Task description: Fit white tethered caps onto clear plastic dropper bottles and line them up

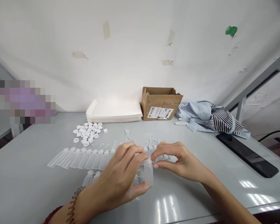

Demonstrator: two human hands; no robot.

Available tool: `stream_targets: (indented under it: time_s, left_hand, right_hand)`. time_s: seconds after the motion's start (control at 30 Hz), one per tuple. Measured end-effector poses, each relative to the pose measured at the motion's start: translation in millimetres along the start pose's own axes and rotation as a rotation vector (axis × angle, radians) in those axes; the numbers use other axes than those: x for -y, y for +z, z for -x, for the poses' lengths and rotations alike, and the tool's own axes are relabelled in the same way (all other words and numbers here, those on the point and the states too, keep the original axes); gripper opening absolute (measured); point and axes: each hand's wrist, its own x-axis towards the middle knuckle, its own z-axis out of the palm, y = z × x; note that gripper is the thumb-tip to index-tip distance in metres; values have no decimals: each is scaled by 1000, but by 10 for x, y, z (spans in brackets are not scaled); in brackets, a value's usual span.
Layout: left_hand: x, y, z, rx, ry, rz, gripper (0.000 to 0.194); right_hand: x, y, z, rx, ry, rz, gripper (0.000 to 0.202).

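A small translucent plastic squeeze bottle [148, 174] stands upright between the thumb and fingers of my left hand [121, 174]. At the bottle's neck, the thumb and forefinger of my right hand [177, 160] are pinched together; whatever small piece they hold is hidden. Just behind my hands lies a row of similar bottles [91, 158], several with thin white straps [127, 135] at their necks. My left hand covers part of this row. More bottles [90, 178] lie nearer to me, partly behind my left wrist.
A pile of small white caps [87, 133] is at the back left. Behind it are stacked white sheets [114, 112] and an open cardboard box [162, 104]. Blue and striped cloth [212, 118] and a black phone [247, 154] lie at the right of the grey table [28, 180].
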Motion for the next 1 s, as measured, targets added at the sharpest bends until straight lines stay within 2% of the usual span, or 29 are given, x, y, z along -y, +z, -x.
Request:
stream_targets:
  time_s: [0.13, 0.37, 0.53, 0.73, 1.0]
  left_hand:
    - [18, 16, -14, 17, 16, -60, 44]
    - [-75, 50, -20, 196, -90, -144, 38]
    - [-131, 78, -6, 281, -157, -130, 36]
    - [-144, 103, 10, 326, -164, -191, 35]
    - [-135, 149, 65, 327, -134, -222, 36]
  right_hand:
    - [-38, 39, 13, -7, -106, 121, 6]
    - [-11, 87, 15, 125, -104, 281, 15]
    - [5, 126, 36, 206, -96, 325, 15]
    - [-13, 141, 44, 273, -66, 372, 14]
    - [-77, 207, 44, 321, -90, 454, 16]
